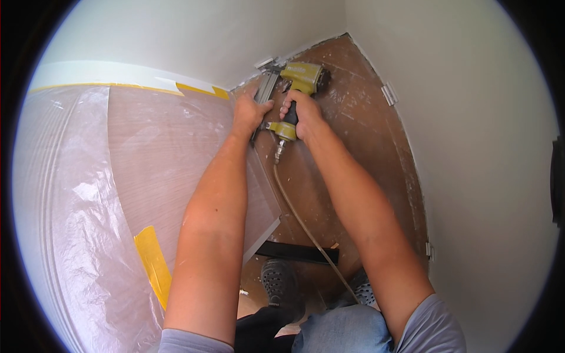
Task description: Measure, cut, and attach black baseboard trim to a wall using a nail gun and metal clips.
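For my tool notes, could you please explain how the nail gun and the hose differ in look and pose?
Colour: the nail gun is mostly yellow-green and black, while the hose is plain tan.
Shape: the nail gun is bulky, but the hose is thin, long and gently curved.
Hold: the right hand grips the nail gun, while neither hand holds the hose.
Shared: both connect to the same metal fitting.

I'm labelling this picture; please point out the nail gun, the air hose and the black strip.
Nail gun (304,73), head view: yellow body.
Air hose (302,225), head view: middle stretch.
Black strip (292,252), head view: its middle.
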`<state>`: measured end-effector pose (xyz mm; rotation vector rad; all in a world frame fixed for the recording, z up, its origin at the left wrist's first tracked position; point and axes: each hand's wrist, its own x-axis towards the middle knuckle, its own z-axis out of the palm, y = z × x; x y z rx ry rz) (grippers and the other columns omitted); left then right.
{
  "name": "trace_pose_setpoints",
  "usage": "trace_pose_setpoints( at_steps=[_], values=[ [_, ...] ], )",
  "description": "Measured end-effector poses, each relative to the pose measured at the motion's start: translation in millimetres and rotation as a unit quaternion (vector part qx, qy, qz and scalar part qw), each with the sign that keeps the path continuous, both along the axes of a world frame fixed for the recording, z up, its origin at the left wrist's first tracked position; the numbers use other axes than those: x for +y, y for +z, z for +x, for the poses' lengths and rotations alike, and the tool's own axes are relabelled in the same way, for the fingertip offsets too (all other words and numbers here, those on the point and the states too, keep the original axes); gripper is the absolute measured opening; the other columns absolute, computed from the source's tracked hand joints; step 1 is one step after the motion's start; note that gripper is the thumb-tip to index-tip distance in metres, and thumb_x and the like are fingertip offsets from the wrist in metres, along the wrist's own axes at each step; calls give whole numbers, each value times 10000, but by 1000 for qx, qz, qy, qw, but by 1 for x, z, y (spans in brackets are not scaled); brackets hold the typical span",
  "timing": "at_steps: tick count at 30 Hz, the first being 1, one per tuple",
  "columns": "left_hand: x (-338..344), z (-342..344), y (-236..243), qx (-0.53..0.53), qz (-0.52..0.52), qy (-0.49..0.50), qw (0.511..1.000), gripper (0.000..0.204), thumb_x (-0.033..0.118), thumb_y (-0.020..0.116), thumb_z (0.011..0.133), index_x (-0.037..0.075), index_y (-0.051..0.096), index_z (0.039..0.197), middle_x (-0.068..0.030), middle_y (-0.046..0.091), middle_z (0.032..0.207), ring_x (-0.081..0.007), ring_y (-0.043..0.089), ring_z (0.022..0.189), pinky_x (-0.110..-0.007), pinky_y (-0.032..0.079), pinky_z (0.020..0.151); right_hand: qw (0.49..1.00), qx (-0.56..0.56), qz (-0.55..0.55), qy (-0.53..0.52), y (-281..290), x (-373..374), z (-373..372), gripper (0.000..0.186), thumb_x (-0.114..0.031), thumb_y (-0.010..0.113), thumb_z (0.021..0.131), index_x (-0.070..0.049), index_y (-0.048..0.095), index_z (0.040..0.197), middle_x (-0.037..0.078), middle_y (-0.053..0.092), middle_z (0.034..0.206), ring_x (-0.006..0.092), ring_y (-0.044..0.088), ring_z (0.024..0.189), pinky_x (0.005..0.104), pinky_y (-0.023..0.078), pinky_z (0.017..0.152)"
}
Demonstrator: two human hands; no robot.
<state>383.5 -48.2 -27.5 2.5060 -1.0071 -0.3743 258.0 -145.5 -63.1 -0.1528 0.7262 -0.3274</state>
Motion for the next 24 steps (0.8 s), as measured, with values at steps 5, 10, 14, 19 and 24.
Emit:
trace_pose_setpoints(
  at_steps=[5,10,14,19,24],
  values=[
    [2,2,-2,56,-14,14,998,587,265,812,748,-1,641,1243,-269,700,1070,-393,678,1017,-415,512,904,1000,-5,-4,-5,3,2,-1,97,-48,624,738,-59,537,695,62,525,612,176,534,520,325,469,491],
    [1,-5,3,40,3,25,999,567,255,810,746,-6,650,1223,-257,707,1049,-384,681,998,-411,512,894,1000,2,5,-10,7,4,-5,94,-47,617,743,-60,535,701,60,522,612,173,528,520,324,464,491],
    [-1,-7,6,80,-2,39,996,558,245,810,742,3,656,1221,-251,710,1044,-373,687,986,-403,513,891,1000,-3,-1,-17,9,3,-6,91,-40,616,743,-59,534,707,59,521,612,172,525,517,323,463,491],
    [0,-1,1,85,-30,31,995,551,235,806,744,9,659,1225,-246,713,1043,-351,694,968,-394,514,888,1000,2,-8,-22,12,3,-3,92,-39,619,743,-60,535,709,58,521,611,172,521,506,322,458,482],
    [-2,2,-1,80,-64,6,995,562,228,810,739,-14,657,1223,-242,715,1053,-341,697,969,-387,516,892,999,-5,9,-36,8,4,-2,95,-42,621,747,-59,537,707,58,520,611,172,520,501,321,452,477]
  ],
)
